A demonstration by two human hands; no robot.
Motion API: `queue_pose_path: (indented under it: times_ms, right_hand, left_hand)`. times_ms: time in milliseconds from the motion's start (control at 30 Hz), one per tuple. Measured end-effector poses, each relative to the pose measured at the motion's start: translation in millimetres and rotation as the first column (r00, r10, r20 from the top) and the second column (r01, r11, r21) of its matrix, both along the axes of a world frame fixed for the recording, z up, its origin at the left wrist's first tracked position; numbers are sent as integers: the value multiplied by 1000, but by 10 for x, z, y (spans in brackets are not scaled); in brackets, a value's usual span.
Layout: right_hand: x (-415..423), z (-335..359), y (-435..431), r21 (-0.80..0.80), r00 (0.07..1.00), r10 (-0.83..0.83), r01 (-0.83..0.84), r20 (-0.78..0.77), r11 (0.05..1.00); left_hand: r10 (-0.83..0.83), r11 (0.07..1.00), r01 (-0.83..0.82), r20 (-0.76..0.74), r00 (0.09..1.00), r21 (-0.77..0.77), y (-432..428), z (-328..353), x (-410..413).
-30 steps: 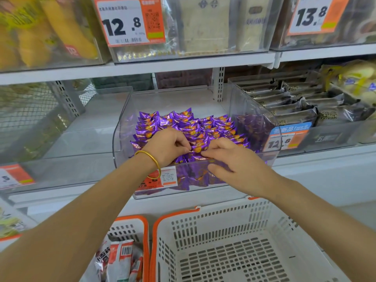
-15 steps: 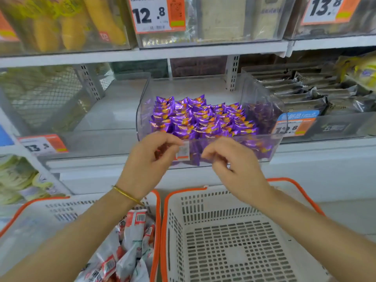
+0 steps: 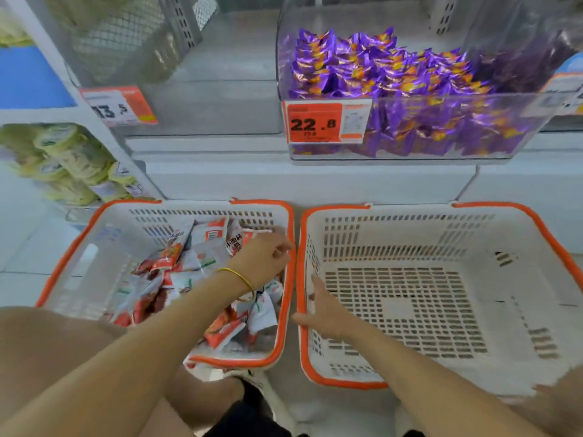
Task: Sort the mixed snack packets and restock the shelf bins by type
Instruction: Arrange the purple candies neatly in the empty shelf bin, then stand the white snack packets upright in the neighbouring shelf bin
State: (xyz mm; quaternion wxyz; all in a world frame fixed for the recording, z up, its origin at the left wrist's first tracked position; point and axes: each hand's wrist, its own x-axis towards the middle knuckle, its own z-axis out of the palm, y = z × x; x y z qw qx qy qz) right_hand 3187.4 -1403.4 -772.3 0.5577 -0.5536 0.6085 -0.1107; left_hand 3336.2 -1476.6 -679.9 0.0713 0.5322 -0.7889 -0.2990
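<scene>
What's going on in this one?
A person bends over two orange-rimmed baskets below a shop shelf. The left hand reaches into the left basket, fingers curled over a pile of red-and-white packets; whether it grips one is unclear. The right hand rests open against the left wall of the right basket, whose slotted floor is in plain view. Above, a clear bin tagged 22.8 holds purple packets.
</scene>
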Motion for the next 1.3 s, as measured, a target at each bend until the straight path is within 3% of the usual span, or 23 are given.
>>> queue_pose_path:
  times_ms: [167, 333, 500, 633, 767, 833, 933, 1033, 1200, 1300]
  right_hand:
    - [-139, 26, -50, -224, 967, -5, -54, -256, 973]
    - [-443, -8, 3, -198, 863, -28, -85, -504, 977]
    - [-808, 58, 96, -186, 774, -91, -36, -626, 982]
    - [-1255, 145, 197, -133, 634, -90, -21, -768, 991]
    - [-1587, 409, 236, -120, 396, -105, -11, -912, 993]
    - [-1537, 552, 113, -196, 450, -141, -79, -882, 977]
    - [-1213, 723, -173, -286, 670, -115, -151, -734, 946]
    - [-709, 784, -434, -319, 792, -63, -171, -607, 932]
    - [154, 624, -653, -351, 885, 59, -244, -461, 904]
    - [413, 267, -832, -320, 906, -12, -137, -424, 938]
  left_hand:
    - [-55, 998, 54, 53, 997, 20, -9, -53, -117]
    - [-63, 996, 60, 47, 997, 70, -24, -46, -244]
    - [-108, 992, 102, 72, 992, 73, 15, 18, -272]
    - [-98, 994, 96, 34, 995, 48, 18, 59, -314]
    - [-97, 995, 97, 27, 995, 24, 36, 90, -400]
    - [-84, 996, 84, 20, 996, 11, 60, 119, -428]
    - [-2, 1000, 2, -14, 1000, 9, 110, 152, -352]
    - [124, 992, -124, -10, 992, 17, 163, 133, -73]
    - [351, 934, -356, 108, 930, 31, 184, -53, 651]
    - [420, 902, -429, 132, 898, 48, 99, -195, 922]
